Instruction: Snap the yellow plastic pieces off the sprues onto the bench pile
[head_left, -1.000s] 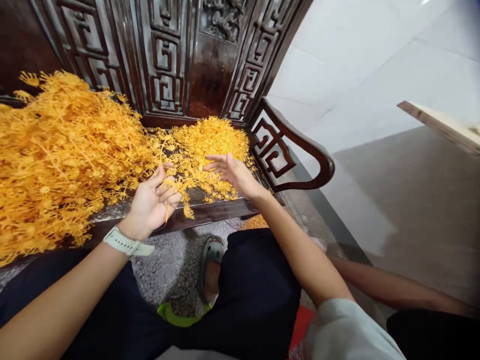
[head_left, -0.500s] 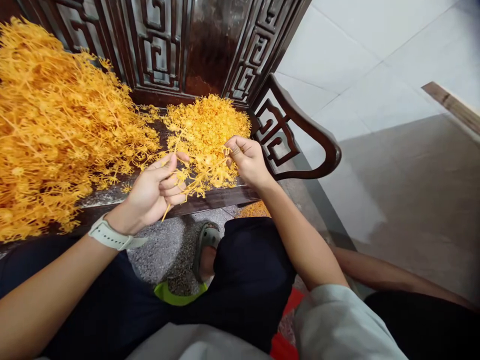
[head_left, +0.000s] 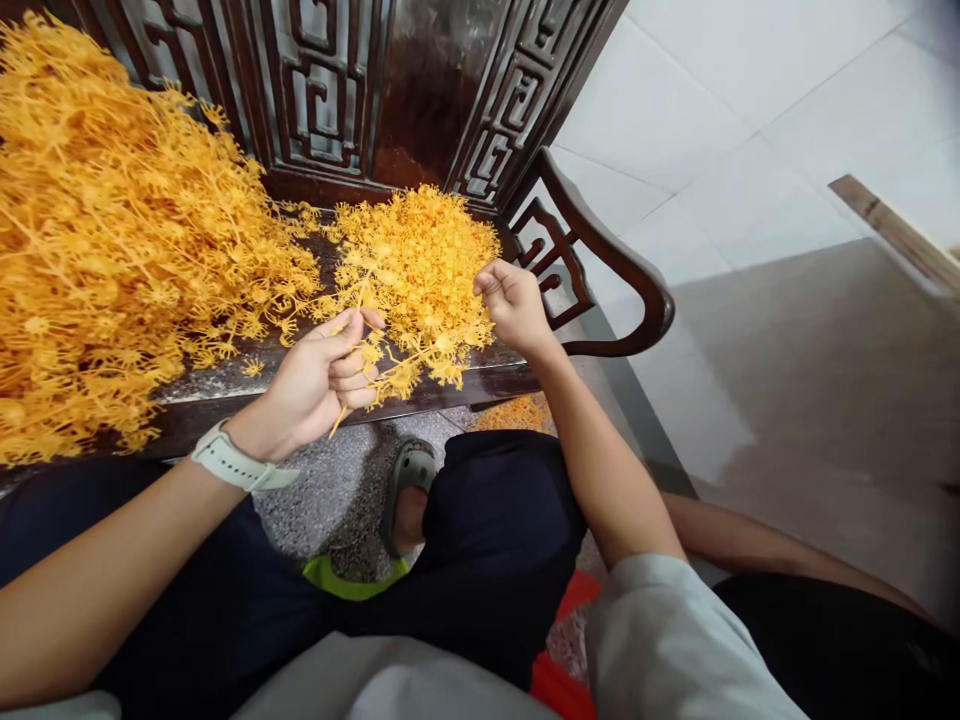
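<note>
Head view: left grip (head_left: 319, 375) closed on orange sprig stems (head_left: 397, 368), right grip (head_left: 516, 306) curled at small heap (head_left: 416, 262), holding unclear.

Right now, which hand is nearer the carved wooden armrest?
Right: the right hand is just in front of the armrest; the left hand, holding an orange sprig, is farther, past the sprig pile.

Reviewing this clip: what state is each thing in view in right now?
Left hand: curled, gripping a sprig.
Yellow-orange sprig: held, its far end over the smaller heap.
Right hand: raised, fingers curled, at the smaller heap's edge.
Smaller sprig heap: piled on the seat.
Larger sprig heap: piled, overhanging the seat edge.
Carved dark-wood bench: upright.
White watch: strapped on.
</note>
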